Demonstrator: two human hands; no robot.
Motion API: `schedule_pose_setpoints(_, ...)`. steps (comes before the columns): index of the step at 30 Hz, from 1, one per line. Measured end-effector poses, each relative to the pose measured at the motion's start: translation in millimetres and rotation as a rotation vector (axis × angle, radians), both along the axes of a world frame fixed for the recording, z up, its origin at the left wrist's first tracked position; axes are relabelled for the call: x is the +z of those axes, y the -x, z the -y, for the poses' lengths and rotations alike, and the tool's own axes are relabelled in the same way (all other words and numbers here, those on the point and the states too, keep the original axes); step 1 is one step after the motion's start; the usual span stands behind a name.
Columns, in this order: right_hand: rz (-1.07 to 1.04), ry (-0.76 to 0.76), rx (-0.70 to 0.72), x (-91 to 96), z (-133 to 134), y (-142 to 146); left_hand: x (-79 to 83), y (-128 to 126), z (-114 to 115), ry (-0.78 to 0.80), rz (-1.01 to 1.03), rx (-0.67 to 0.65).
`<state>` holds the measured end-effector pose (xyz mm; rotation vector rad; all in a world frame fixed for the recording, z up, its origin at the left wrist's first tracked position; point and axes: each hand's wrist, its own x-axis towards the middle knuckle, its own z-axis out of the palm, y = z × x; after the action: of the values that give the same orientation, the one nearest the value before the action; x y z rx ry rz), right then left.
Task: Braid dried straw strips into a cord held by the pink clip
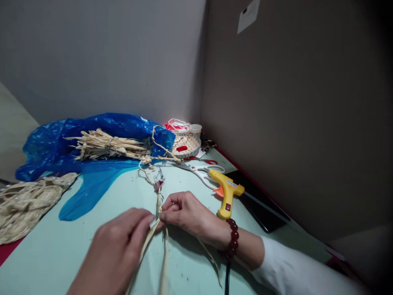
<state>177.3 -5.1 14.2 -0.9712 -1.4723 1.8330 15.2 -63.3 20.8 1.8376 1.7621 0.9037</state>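
Note:
A thin braid of pale dried plant strips runs toward me over the table. A small dark red binder clip grips it at the far end. My left hand pinches a strip at the braid's lower end, thumb against forefinger. Just right of it, my right hand, with a dark red bead bracelet at the wrist, pinches the braid between thumb and fingers. Loose strips hang below the fingers toward the near edge of view. Another thin strip trails under my right wrist.
Behind lies a bundle of dried strips on a blue plastic bag. White-handled scissors, a yellow glue gun and a dark flat device stand right. A woven basket sits at the back, a woven piece left.

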Motion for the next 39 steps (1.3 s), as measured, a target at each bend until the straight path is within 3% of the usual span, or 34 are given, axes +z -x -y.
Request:
schedule_pose_setpoints(2,-0.024,0.014,0.023,3.7,-0.1,-2.0,6.1,6.3,-11.8,0.226,0.156,-0.025)
schedule_pose_setpoints(4,-0.007,0.001,0.043,5.3,-0.5,-3.9,5.8,6.6,-18.7,0.452,0.465,-0.125)
schedule_pose_setpoints(7,0.075,-0.103,0.068,4.1,-1.9,-6.6,0.4,1.7,-19.4,0.582,0.749,-0.186)
schedule_pose_setpoints(12,0.379,-0.462,0.112,7.7,-1.0,-12.4,-2.2,-0.9,-15.3,0.62,0.78,-0.264)
schedule_pose_setpoints(22,0.345,-0.429,0.161,13.9,2.5,-12.9,-11.4,-11.7,-16.7,0.502,0.735,-0.049)
schedule_pose_setpoints(25,0.406,-0.486,0.204,16.8,4.4,-16.2,-10.7,-12.4,-15.5,0.51,0.765,-0.001)
schedule_pose_setpoints(30,0.756,-0.77,0.131,28.7,12.8,-21.0,-7.9,-13.5,-14.1,0.508,0.762,0.085)
schedule_pose_setpoints(33,0.857,-0.892,0.093,32.1,22.1,-17.6,-11.6,-15.1,-15.0,0.451,0.734,0.101)
schedule_pose_setpoints(36,0.897,-1.13,0.163,23.4,32.6,-9.2,-15.6,-15.7,-15.8,0.407,0.734,0.088)
schedule_pose_setpoints(39,0.887,-1.466,0.272,4.0,39.5,-0.7,-14.3,-15.8,-14.8,0.452,0.738,0.105)
